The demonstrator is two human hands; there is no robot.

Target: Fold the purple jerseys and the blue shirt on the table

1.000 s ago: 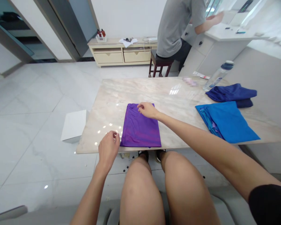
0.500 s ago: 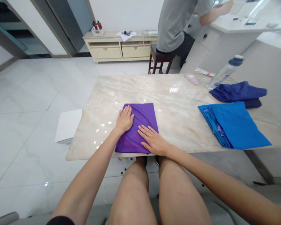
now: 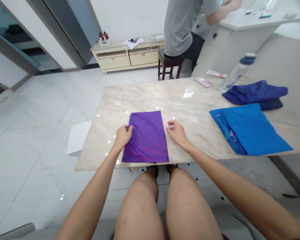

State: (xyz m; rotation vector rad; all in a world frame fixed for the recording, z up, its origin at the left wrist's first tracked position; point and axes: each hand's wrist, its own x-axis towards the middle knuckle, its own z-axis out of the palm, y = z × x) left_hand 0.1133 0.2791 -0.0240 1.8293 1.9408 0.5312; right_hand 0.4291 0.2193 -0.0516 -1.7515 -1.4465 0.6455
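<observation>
A folded purple cloth [image 3: 147,138] lies flat near the front edge of the marble-patterned table, with slight wrinkles across its top. At its left edge is my left hand [image 3: 123,136], closed, thumb and fingers pinching the fabric border. My right hand [image 3: 177,133] hovers just off the cloth's right side, fingers loosely curled and apart from the thumb, holding nothing. Farther right lies a folded bright blue cloth [image 3: 255,130], with layers of teal and purple showing along its left side. Behind that sits a crumpled dark blue cloth [image 3: 257,93].
On the table [image 3: 140,95], a clear bottle [image 3: 237,75] stands at the back right, near a pink phone [image 3: 203,82]. A person in a grey shirt [image 3: 180,26] sits on a stool [image 3: 171,63] beyond the table. A white box [image 3: 78,136] is on the floor at left.
Both hands have lifted from lying flat on the purple cloth and moved apart. The left went to its left edge and closed there; the right moved off to the right side.
</observation>
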